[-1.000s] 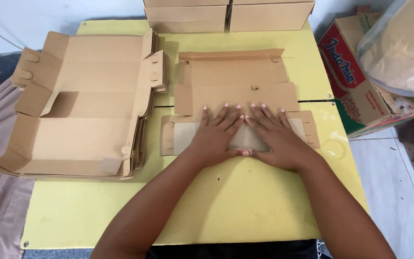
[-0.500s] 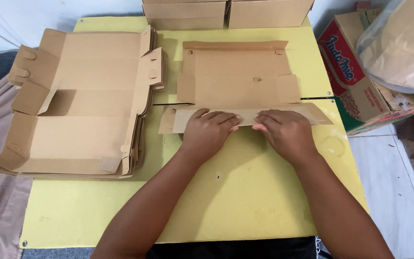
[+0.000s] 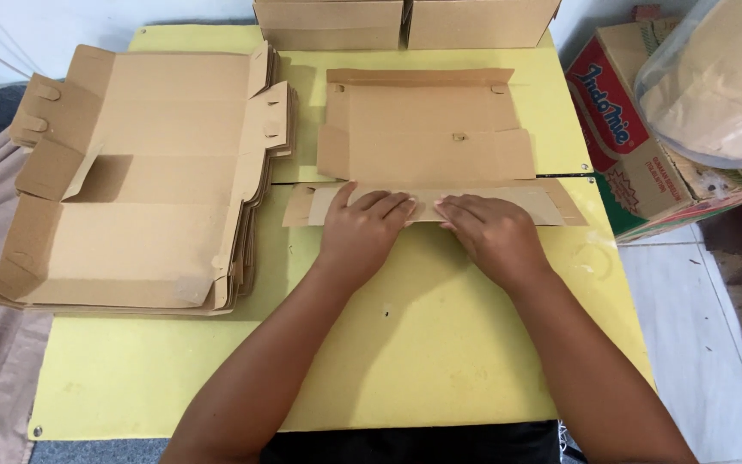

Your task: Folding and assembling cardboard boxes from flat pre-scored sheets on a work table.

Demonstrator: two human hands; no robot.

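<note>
- Left hand (image 3: 362, 230) and right hand (image 3: 493, 236) press flat, fingers spread, on the folded flap of a cardboard box blank (image 3: 427, 137) at frame centre.
- A stack of flat blanks (image 3: 139, 180) lies at left.
- A printed carton (image 3: 646, 163) at right holds a plastic bag (image 3: 719, 86).

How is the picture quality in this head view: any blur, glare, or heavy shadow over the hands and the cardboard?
Head view: sharp throughout, no motion blur on the left hand or right hand; light is soft and even, no glare on the yellow table; faint shadows beneath the forearms and under the raised flaps of the flat cardboard stack; the cardboard blank is evenly lit; slight wide-angle bending at the frame edges.
</note>
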